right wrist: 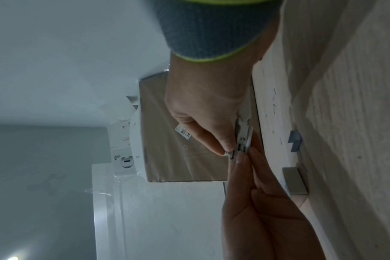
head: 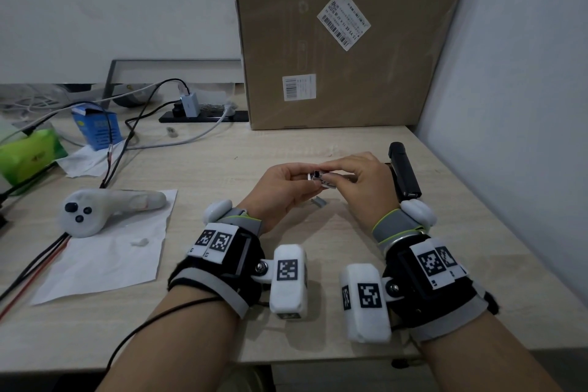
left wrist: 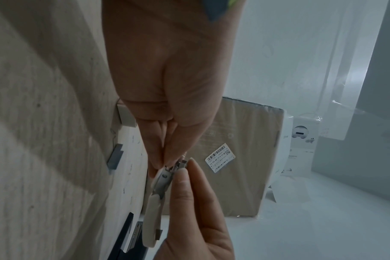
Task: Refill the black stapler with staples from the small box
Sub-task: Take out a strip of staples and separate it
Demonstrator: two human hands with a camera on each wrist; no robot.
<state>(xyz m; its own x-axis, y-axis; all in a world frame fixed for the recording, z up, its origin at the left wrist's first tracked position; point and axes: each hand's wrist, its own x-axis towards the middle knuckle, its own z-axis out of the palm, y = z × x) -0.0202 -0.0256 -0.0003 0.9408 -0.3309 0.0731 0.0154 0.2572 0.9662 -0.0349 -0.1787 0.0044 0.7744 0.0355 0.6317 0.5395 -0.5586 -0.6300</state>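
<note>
Both hands meet over the middle of the desk and pinch a small white-and-metal stapler-like piece (head: 321, 181) between their fingertips. My left hand (head: 310, 181) pinches its left end, my right hand (head: 329, 173) its top and right end. In the left wrist view the piece (left wrist: 165, 177) shows a metal mechanism in a pale shell. The black stapler (head: 403, 170) lies on the desk just right of my right hand, untouched. A grey strip of staples (head: 319, 201) lies on the desk under the hands. A small pale box (left wrist: 126, 117) lies near it, also seen as the small box (right wrist: 295, 181).
A big cardboard box (head: 343, 41) stands against the wall behind the hands. To the left lie a white controller (head: 95, 210) on paper, a blue carton (head: 98, 127), a green pack (head: 28, 156), cables and a power strip (head: 203, 116). A wall closes the right side.
</note>
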